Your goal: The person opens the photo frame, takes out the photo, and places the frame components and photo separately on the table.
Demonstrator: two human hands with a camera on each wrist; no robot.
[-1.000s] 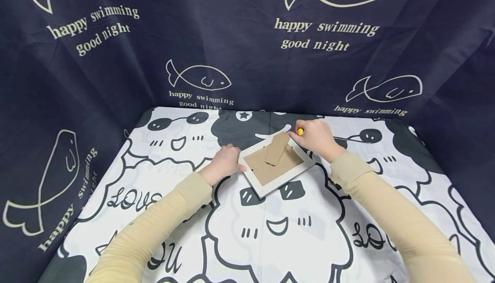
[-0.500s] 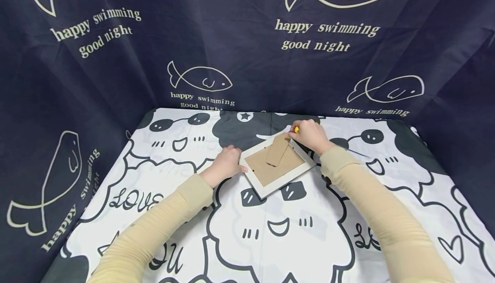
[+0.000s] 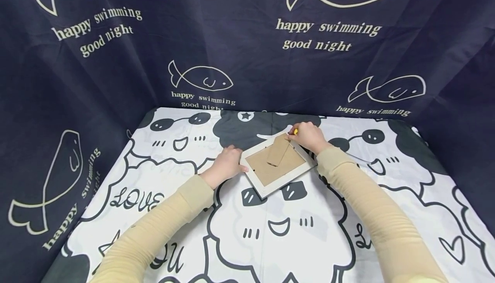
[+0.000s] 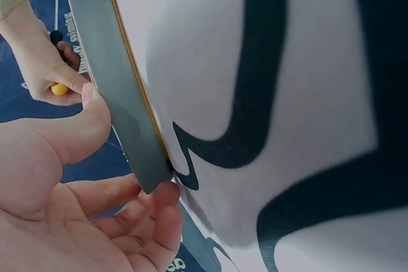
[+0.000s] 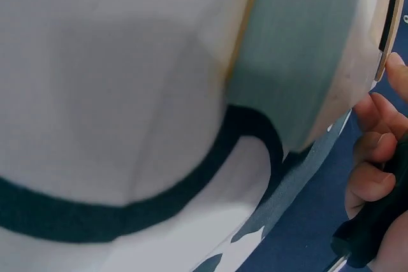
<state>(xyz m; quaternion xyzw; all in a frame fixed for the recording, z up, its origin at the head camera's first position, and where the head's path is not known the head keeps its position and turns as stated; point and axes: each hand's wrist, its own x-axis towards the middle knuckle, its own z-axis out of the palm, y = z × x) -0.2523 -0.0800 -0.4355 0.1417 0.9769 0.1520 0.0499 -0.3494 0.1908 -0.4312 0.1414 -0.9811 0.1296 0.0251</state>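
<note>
A white picture frame [image 3: 276, 183] lies face down on the cloth, its brown backing board [image 3: 268, 171] and brown stand leg [image 3: 279, 150] uppermost. The left hand [image 3: 227, 163] holds the frame's left corner; in the left wrist view the thumb is at the top edge and the fingertips reach beneath the frame's side [image 4: 121, 81]. The right hand [image 3: 308, 136] is at the far edge, thumb and fingertips at the stand leg's free end. Curled in that same hand is a screwdriver [image 5: 382, 205] with a black handle and yellow butt end, its metal shaft pointing back over the cloth.
A white cloth [image 3: 294, 248] printed with black sheep and lettering covers the table. Dark blue curtains [image 3: 247, 29] with fish prints hang behind and at both sides, close past the table's far edge.
The right hand has shifted slightly left, onto the stand leg's end, and the screwdriver's shaft has swung lower toward the sleeve. The left hand keeps its grip, with the frame nearly still.
</note>
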